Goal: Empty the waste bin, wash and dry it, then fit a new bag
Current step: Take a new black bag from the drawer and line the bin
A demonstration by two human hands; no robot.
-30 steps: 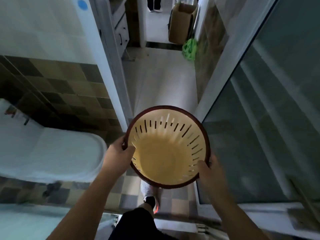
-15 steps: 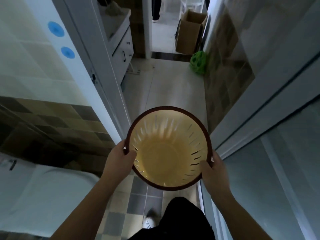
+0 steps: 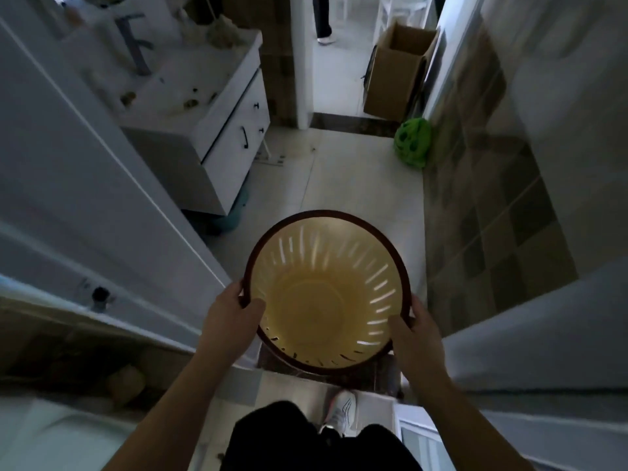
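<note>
A round yellow waste bin (image 3: 316,300) with a dark brown rim and slotted walls is held upright in front of me, over a doorway threshold. Its inside is bare, with no bag in it. My left hand (image 3: 231,317) grips the rim on the left side, thumb inside. On the right side my right hand (image 3: 413,338) grips the rim the same way.
A white door (image 3: 85,198) stands on the left, a tiled wall (image 3: 492,198) on the right. Ahead lie a white vanity cabinet (image 3: 234,130), a green perforated bin (image 3: 412,146), a cardboard box (image 3: 394,73) and another person's legs (image 3: 323,18). My shoe (image 3: 341,407) shows below.
I have walked forward from beside the toilet into the doorway, carrying the bin in both hands. The vanity and green bin are now closer.
</note>
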